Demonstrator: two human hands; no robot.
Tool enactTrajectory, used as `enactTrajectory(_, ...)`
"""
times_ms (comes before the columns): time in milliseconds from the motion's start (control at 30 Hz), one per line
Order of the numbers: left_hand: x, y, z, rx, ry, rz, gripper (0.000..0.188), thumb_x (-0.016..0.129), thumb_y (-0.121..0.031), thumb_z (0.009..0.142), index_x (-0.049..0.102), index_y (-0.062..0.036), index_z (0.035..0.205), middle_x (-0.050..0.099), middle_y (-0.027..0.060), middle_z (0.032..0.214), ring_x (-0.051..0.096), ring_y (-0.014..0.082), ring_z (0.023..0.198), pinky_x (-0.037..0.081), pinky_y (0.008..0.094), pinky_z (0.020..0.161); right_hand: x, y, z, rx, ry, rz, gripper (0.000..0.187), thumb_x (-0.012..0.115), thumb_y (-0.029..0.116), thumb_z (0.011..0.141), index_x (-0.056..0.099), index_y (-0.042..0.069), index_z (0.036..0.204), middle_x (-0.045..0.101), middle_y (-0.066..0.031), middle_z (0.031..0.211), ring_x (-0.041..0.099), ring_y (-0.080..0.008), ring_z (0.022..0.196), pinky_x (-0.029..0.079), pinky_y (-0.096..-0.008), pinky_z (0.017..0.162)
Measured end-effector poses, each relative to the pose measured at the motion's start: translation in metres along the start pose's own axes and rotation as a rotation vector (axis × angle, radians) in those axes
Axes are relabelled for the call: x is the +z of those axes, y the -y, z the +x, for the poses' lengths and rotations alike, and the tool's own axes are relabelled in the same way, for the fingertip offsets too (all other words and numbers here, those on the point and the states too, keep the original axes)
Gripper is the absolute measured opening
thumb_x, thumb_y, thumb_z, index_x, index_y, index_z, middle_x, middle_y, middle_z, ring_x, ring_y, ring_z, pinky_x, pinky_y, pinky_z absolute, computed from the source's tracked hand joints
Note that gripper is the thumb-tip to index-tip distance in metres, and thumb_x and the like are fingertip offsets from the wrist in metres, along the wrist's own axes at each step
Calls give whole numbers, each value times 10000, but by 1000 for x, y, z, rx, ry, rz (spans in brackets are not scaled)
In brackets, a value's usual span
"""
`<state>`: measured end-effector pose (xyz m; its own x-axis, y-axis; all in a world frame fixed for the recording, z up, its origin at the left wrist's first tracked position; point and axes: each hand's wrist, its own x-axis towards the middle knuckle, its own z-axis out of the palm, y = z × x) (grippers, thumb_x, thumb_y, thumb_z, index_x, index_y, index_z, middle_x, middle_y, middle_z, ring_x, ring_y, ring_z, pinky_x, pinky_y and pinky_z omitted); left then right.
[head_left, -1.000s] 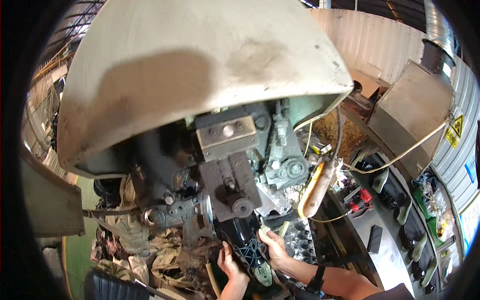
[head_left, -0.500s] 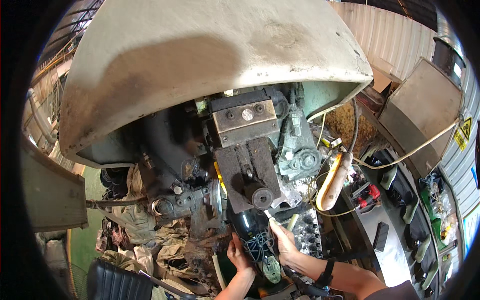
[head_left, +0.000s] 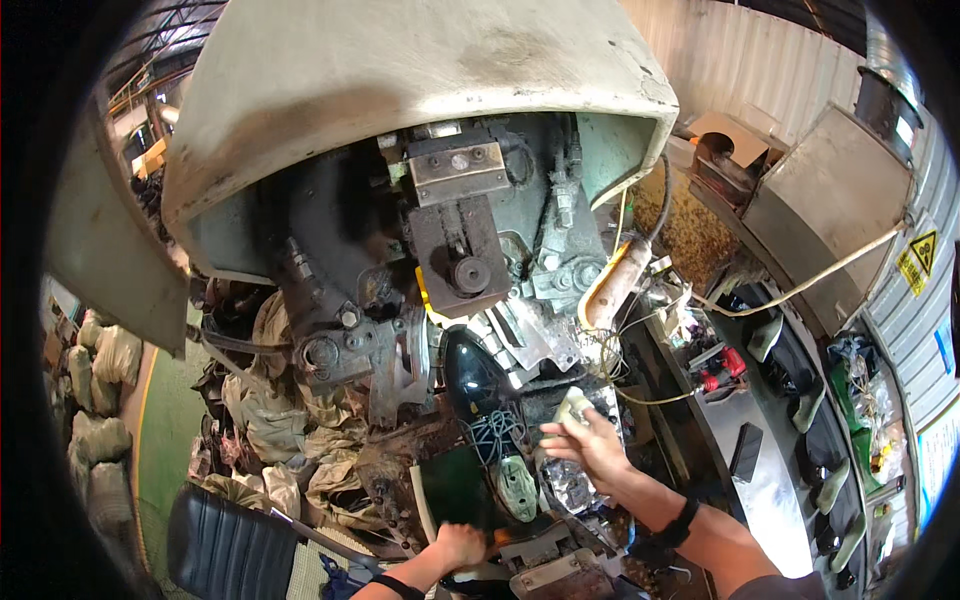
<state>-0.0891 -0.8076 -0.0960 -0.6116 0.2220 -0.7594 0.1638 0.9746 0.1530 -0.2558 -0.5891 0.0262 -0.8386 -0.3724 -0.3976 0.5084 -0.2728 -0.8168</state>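
A black shoe upper (head_left: pixel 474 372) sits toe-up in the clamps of a big grey-green machine (head_left: pixel 470 250). Below it lies a pale green insole piece (head_left: pixel 517 487) beside blue laces (head_left: pixel 492 432). My right hand (head_left: pixel 592 450) is just right of the shoe, its fingers closed around a small pale block (head_left: pixel 573 405). My left hand (head_left: pixel 460 547) is low at the machine's front edge, curled into a fist over a dark handle with an orange bit beside it; what is under the palm is hidden.
A curved cream hood (head_left: pixel 400 90) hangs over the machine head. Dirty rags (head_left: pixel 270 400) pile up at the left. A black seat (head_left: pixel 225 550) is at lower left. At the right runs a metal bench (head_left: pixel 770 490) with shoe parts, a red tool (head_left: pixel 722 368) and cables (head_left: pixel 800 290).
Both hands have come off the shoe. My left hand dropped to the front edge; my right hand moved right and now holds the pale block. The view has shifted closer to the machine.
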Motion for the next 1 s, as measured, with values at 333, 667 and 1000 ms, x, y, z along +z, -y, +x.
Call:
enactTrajectory(333, 64, -10, 0, -208, -110, -951, 433, 768, -368, 819, 654, 20, 974, 663, 192, 1044, 645, 332, 1011, 518, 428, 839, -40, -13, -53, -153, -42, -97, 530, 567, 61, 983, 275, -159, 1367, 682, -249, 1026, 708, -272, 826, 604, -384, 767)
enactTrajectory(667, 21, -79, -188, -46, -484, -1084, 554, 632, -195, 822, 563, 30, 1323, 672, 251, 1174, 664, 350, 1078, 540, 417, 874, 3, -4, -76, -370, 123, -210, 381, 558, 36, 987, 459, -91, 1333, 711, -177, 976, 704, -203, 796, 592, -337, 757)
enactTrajectory(1000, -9, -63, -240, 237, -1303, -1956, 481, 765, -94, 765, 586, 24, 1196, 676, 81, 993, 636, 141, 885, 516, 305, 810, 43, -16, -132, -314, 434, -453, 253, 572, 30, 996, 574, -28, 1242, 732, -138, 1034, 706, -170, 899, 581, -309, 816)
